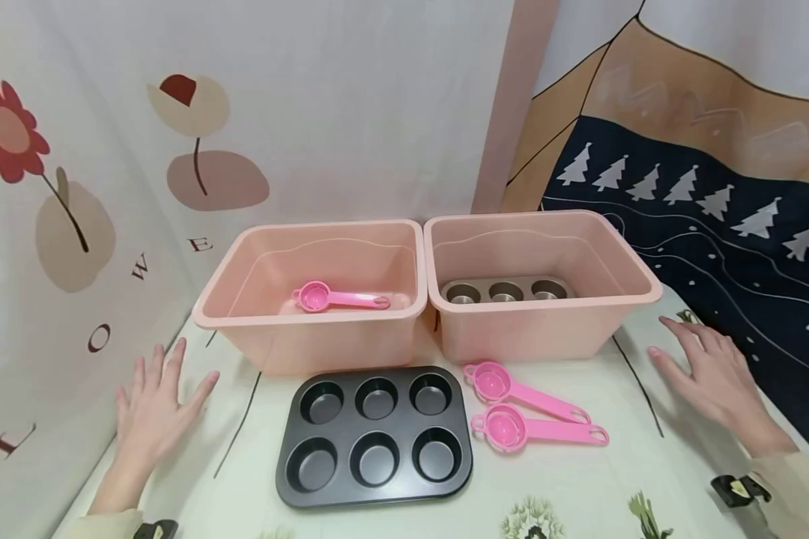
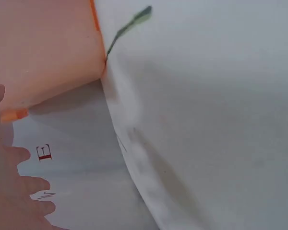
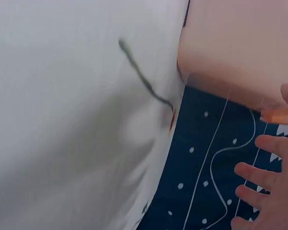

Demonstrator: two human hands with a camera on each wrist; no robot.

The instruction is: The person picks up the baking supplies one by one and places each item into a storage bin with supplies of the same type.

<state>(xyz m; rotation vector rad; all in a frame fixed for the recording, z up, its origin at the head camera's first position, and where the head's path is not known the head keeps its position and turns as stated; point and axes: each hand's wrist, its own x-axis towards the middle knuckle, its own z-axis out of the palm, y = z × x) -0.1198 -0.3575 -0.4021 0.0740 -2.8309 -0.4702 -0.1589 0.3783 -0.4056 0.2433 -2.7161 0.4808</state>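
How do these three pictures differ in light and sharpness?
Head view: bright and fairly crisp, with a pale shine inside the cups of the dark six-cup muffin pan; left wrist view: dimmer and hazier, the printed green stem soft-edged; right wrist view: also dim, a broad, soft-edged shadow lying across the white tablecloth.

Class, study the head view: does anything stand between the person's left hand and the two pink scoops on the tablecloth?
Yes: the dark muffin tin lies flat between the left hand and the two pink scoops.
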